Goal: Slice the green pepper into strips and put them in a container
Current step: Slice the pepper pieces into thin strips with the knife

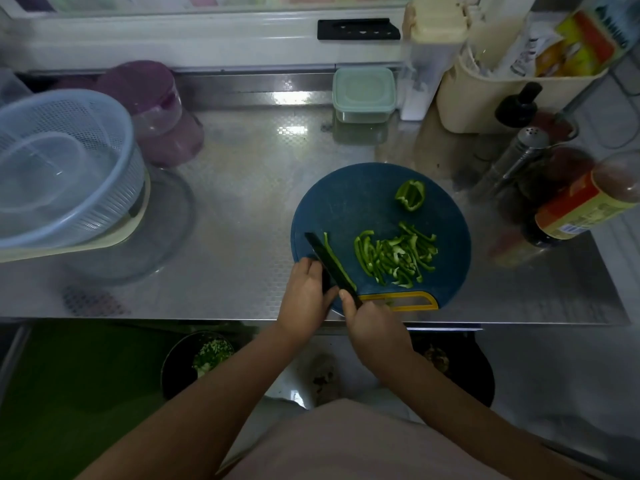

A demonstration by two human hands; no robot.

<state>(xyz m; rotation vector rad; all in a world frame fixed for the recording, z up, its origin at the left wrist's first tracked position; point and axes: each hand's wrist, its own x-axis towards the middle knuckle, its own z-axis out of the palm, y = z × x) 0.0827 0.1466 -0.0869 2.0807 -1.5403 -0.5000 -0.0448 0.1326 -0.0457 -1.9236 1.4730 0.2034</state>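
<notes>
The slicing is well along, by the look of it, and nothing has gone into a container yet. The right hand [375,329] grips the handle of a dark-bladed knife [322,254], its fingers [346,299] wrapped tight and one lying up against the base of the blade. The blade runs away from them, up and to the left, with a freshly cut strip [341,268] lying along its right side.

The left hand [304,294] sits just left of the blade, knuckles up and fingers [308,266] curled down at the edge of the blue cutting board [349,202]. Something dark lies between those fingers and the blade, probably the last of the piece being cut, but whether they pinch it I cannot tell.

To the right of both hands lies a pile of strips [394,258], and beyond that, farther from the fingers, an uncut pepper chunk [411,195].

Both forearms reach in from below and converge at the near left rim of the board, wrists low over the counter [242,202].

The next move likely calls for finishing this piece, then drawing the far chunk under the left fingers. A lidded container [363,91] stands well beyond the board, and a clear bowl [45,168] sits in a colander [97,133] far to the left; either could take the strips.
</notes>
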